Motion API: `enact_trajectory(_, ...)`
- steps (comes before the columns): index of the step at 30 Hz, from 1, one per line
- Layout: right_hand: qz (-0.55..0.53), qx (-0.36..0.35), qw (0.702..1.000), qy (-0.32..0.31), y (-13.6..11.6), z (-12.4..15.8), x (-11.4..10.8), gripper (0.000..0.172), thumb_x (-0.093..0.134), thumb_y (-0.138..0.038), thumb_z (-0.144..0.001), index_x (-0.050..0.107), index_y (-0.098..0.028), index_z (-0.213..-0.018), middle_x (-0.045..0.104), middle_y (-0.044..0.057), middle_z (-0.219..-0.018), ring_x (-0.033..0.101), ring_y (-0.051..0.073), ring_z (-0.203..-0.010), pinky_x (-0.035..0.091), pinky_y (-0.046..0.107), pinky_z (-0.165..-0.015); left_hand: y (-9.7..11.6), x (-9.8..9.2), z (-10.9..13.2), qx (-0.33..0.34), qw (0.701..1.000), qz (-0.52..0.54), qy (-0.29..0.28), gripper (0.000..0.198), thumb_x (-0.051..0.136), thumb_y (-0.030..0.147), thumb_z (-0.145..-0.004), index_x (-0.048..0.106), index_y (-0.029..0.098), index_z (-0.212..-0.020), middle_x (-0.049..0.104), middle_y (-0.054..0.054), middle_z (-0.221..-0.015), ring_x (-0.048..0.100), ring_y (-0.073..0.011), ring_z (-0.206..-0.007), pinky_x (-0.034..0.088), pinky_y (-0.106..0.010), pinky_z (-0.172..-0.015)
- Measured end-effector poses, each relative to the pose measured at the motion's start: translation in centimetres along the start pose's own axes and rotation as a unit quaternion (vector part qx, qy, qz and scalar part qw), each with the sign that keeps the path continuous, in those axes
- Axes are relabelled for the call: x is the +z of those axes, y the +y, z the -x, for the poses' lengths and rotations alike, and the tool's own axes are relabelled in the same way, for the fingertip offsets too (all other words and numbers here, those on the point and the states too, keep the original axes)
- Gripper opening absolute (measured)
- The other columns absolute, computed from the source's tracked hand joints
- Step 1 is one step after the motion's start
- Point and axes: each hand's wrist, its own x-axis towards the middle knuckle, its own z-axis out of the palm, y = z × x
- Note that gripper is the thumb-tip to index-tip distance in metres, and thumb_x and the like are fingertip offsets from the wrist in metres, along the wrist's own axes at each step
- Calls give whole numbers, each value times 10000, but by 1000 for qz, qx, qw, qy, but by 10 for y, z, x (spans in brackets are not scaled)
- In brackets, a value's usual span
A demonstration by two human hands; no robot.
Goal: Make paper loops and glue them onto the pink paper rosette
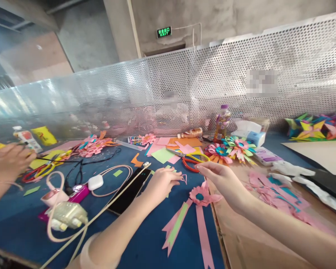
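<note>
My left hand [164,183] is pinched at the fingertips on a small folded pink paper strip [185,179], which stands out from the fingers as a thin loop. To its right my right hand [220,177] has thumb and fingers closed together; whatever is between them, if anything, is too small to make out. Below both hands lies a pink paper flower [201,195] with a blue centre, its pink ribbon tails [205,235] spread toward me, one with a green strip on it. Red-and-yellow scissors [190,163] rest just beyond the hands.
A black phone [130,190] lies under my left forearm, crossed by a cream cable [112,201]. Chargers [70,215] sit to the left. Behind are paper sheets [161,154], finished paper flowers [238,147] and an upright bottle [222,123]. Another person's hand [11,160] is at far left.
</note>
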Motion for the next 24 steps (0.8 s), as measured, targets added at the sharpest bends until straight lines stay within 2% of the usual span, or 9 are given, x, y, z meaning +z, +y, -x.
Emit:
enact_trajectory(2,2,2,1000,-14,-1,1,1,290,566,-453,-811,680,-201,-901,692,53,-1011,598,232,-1005,422,358,-900,3,-5,3,-7,1000,6,10,210,668,184,-739,727,255,-927,722,-41,-991,625,-241,-984,417,-378,-919)
enact_trajectory(5,9,15,1000,-23,-2,4,3,298,579,-474,-793,672,-192,-808,692,37,-848,617,200,-820,462,308,-733,16,-13,4,-26,999,30,33,182,619,272,-796,714,228,-945,718,-58,-964,637,-225,-912,449,-346,-854)
enact_trajectory(8,-15,38,998,-44,-3,7,6,300,596,-477,-775,645,-183,-738,631,1,-697,573,142,-659,432,246,-583,35,-18,4,-28,993,113,33,172,552,272,-847,705,214,-900,708,-37,-912,637,-189,-863,459,-288,-806)
enact_trajectory(12,-53,83,992,-80,-4,10,10,324,610,-488,-757,593,-173,-685,519,-34,-600,493,94,-529,378,209,-462,54,-21,6,-21,987,157,29,134,580,250,-830,693,192,-871,697,-32,-909,627,-174,-866,451,-262,-811)
enact_trajectory(16,-50,84,992,-74,-5,12,11,332,609,-487,-753,580,-167,-670,502,-28,-604,500,97,-523,386,207,-437,57,-17,9,-23,986,165,32,93,604,230,-807,685,186,-823,701,-16,-859,631,-163,-809,453,-248,-766)
enact_trajectory(24,-31,79,994,-68,-3,11,13,300,617,-423,-744,579,-154,-616,542,-14,-571,495,99,-509,398,204,-424,55,-11,11,-65,983,168,27,155,544,213,-816,678,181,-745,703,-4,-795,626,-162,-749,441,-240,-699)
